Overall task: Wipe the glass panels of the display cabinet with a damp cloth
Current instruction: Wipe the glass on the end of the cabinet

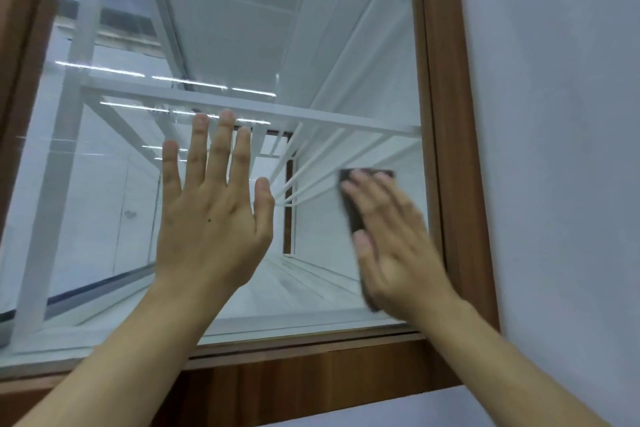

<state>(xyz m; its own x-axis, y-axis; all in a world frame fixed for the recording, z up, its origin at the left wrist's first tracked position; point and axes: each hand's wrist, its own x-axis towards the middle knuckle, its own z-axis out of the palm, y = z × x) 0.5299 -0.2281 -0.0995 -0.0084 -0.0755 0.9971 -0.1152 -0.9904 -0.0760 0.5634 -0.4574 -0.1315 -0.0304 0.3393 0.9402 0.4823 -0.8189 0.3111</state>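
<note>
Fingers [221, 149] spread, left hand [211, 218] touches glass [242, 28]; right hand [394, 236] presses cloth [351, 208].

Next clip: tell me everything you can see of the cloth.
The cloth is dark, brownish-black, and looks like a flat pad, though it is blurred. The right hand presses it flat against the glass panel, close to the wooden frame on the right. Only its top and left edges show clearly past the hand. Whether it is damp cannot be told.
</note>
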